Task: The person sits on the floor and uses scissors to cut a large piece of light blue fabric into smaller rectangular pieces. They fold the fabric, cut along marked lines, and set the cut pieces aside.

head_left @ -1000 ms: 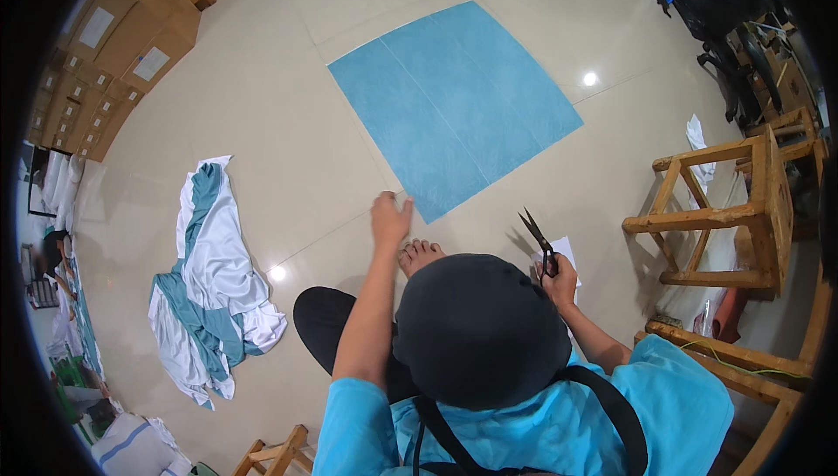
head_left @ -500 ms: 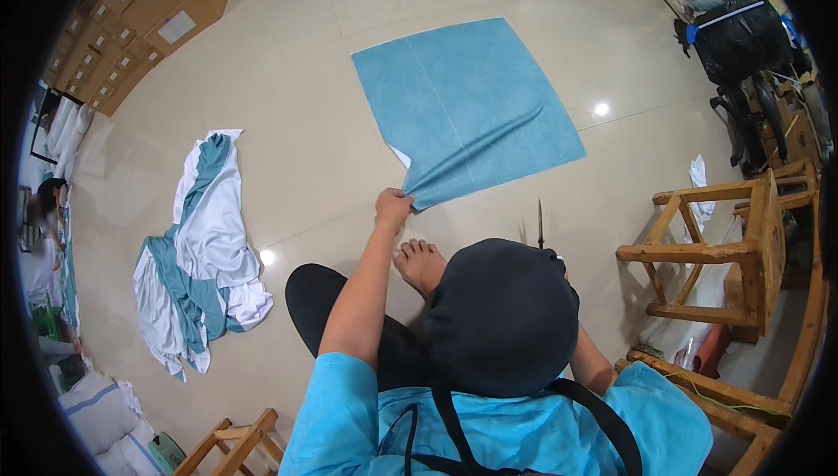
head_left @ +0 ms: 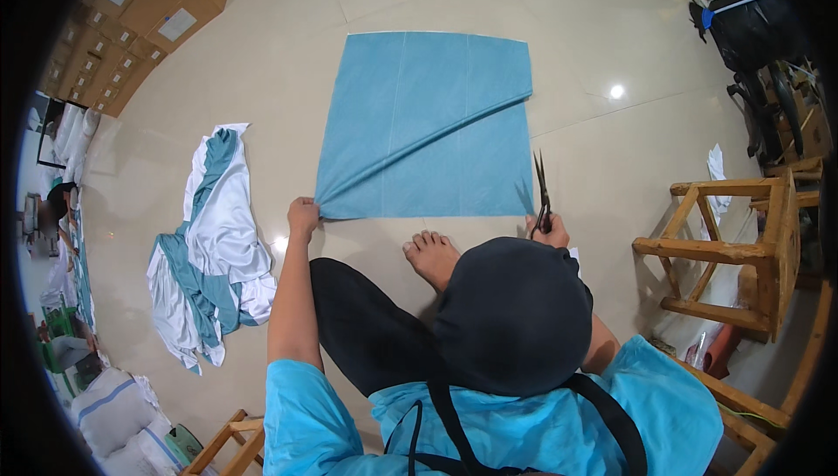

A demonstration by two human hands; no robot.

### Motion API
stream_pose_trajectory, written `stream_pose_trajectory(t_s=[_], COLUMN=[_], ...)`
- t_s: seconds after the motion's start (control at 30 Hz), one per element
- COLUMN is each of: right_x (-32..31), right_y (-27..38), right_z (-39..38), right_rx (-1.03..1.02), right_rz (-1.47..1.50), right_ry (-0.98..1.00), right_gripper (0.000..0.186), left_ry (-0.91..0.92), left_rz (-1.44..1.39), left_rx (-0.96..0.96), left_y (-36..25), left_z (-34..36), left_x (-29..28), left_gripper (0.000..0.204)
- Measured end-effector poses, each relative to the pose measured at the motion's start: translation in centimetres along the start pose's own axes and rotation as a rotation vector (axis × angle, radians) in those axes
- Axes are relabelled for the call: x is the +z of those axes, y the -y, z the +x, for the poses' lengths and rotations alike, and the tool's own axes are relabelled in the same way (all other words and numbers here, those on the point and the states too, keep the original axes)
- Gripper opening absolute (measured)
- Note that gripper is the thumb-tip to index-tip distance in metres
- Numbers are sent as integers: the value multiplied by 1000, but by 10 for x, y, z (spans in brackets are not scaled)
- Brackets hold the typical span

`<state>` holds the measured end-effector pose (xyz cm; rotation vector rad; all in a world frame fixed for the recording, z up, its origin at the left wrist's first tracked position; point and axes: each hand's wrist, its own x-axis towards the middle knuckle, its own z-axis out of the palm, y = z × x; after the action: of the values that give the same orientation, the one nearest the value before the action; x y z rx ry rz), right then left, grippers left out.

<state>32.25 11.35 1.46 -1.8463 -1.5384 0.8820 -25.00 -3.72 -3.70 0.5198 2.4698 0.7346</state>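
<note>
A blue piece of fabric (head_left: 436, 79) lies spread on the floor in front of me, with faint lengthwise lines. My left hand (head_left: 304, 217) pinches its near left corner. From that corner a long raised fold slants across the cloth to its right edge. At the near right corner, my right hand (head_left: 552, 231) grips black scissors (head_left: 543, 192), their blades pointing away from me beside the cloth's edge. Part of the right forearm is hidden behind the dark cap. My bare foot (head_left: 431, 256) rests just below the near edge.
On the left a crumpled heap of white and teal cloth (head_left: 229, 240) lies on the tiled floor. Cardboard boxes (head_left: 166, 4) are stacked at the far left. A wooden stool (head_left: 720, 251) stands to the right, and white sacks (head_left: 113, 410) sit at the lower left.
My left hand has pulled the fabric's corner left, turning the cloth straighter and shifting its fold. My right hand with the scissors has come out from behind the cap.
</note>
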Motion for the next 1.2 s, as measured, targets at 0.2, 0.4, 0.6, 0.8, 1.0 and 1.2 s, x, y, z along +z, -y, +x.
stream_pose_trajectory(t_s=[0.2,0.4,0.6,0.8,1.0,1.2], right_x=[32,75,95,94,64,73], right_y=[5,22,21,31,55,113], right_z=[33,-11,-40,-40,-31,69], right_rx=[-135,-189,-307,-164,198,-15], right_rz=[-134,-95,-90,86,333,624], right_ry=[3,230,410,389,516,567], right_gripper=[40,43,43,23,24,32], left_ry=[-266,-544,-498,-404,-80,298], left_rz=[-54,-227,362,325,334,-762], left_rx=[-112,-132,-50,-153,-169,-316], left_y=[44,62,35,43,97,46], left_z=[-15,-8,-34,-28,0,12], left_x=[-33,-37,-25,-22,-31,-38], left_gripper=[24,48,91,99,80,32])
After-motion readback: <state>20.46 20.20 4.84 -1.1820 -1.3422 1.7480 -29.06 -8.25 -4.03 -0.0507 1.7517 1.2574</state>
